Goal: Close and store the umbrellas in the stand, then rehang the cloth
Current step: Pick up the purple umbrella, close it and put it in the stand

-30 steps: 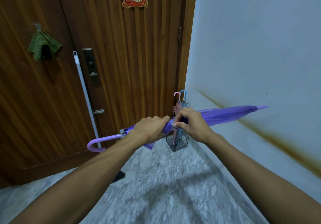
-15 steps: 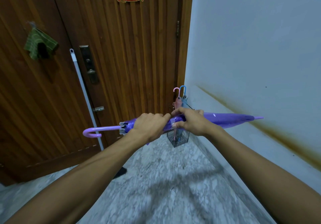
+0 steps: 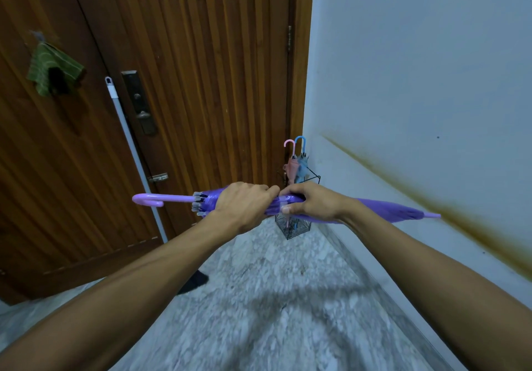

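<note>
A glossy purple umbrella [image 3: 385, 211], furled, with a curved plastic handle, lies level in front of the black wire stand [image 3: 293, 225]. Left hand [image 3: 241, 206] and right hand [image 3: 312, 202] both clench its folded canopy, knuckles almost meeting.

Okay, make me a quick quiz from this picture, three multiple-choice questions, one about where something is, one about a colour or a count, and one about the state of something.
1. Where is the umbrella stand?
A. In the corner where the door meets the wall
B. In the middle of the floor
C. Hung on the door

2. How many umbrellas already stand in it?
A. None
B. Two
C. Four

3. What state is the purple umbrella in?
A. Fully open
B. Folded shut, held sideways
C. Lying on the floor

Answers: 1 A, it sits by the door's hinge side against the wall. 2 B, a pink umbrella and a blue umbrella poke up. 3 B, the left hand and right hand grip its gathered canopy.
</note>
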